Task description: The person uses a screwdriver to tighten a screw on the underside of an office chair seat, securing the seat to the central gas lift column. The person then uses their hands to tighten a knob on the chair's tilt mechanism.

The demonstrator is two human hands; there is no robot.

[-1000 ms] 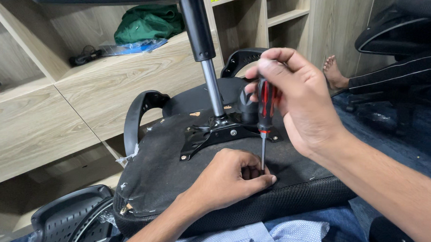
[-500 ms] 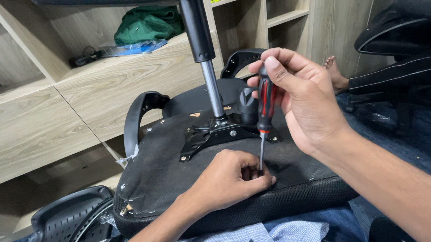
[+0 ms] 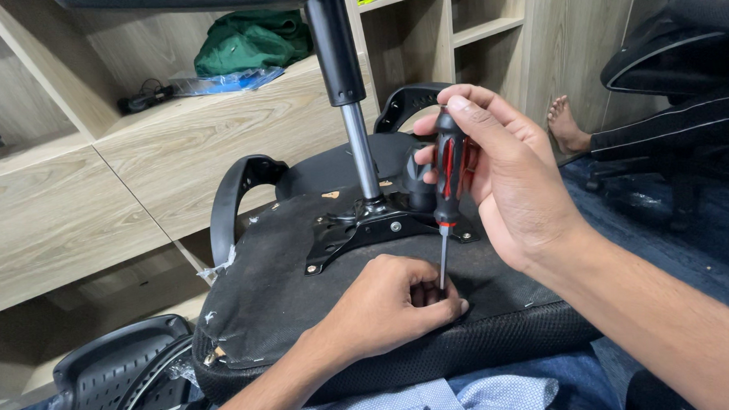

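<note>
An upturned office chair seat (image 3: 303, 290) lies across the person's lap, its underside a flat sheet of thin black fabric, scuffed and torn at the near left corner where pale chips show. The near edge is rounded and covered in coarse black mesh. At the middle of the underside sits a black stamped-metal mounting plate (image 3: 382, 229) with spread arms and bright bolt heads, and from it a polished steel gas-lift column (image 3: 362, 148) rises into a thicker matte black sleeve.

The right hand (image 3: 511, 182) holds a screwdriver (image 3: 445, 177) upright, thumb and fingers wrapped narrowly about its ribbed black-and-red handle. The slim steel shaft points straight down to the fabric just right of centre, near the front edge of the seat. The left hand (image 3: 393, 298) rests on the fabric there, its fingers curled close around the tip of the shaft; what they pinch is hidden.

A curved black plastic armrest (image 3: 237, 194) stands at the far left of the seat, and another (image 3: 405, 101) arches behind the screwdriver handle. A third moulded black plastic part (image 3: 118, 376) lies at the near left. Behind are pale wood-grain shelves (image 3: 133, 166) bearing a crumpled green cloth bag (image 3: 247, 42). On the right stands another black chair (image 3: 686, 51), with a person's bare foot (image 3: 566, 126) beside it.
</note>
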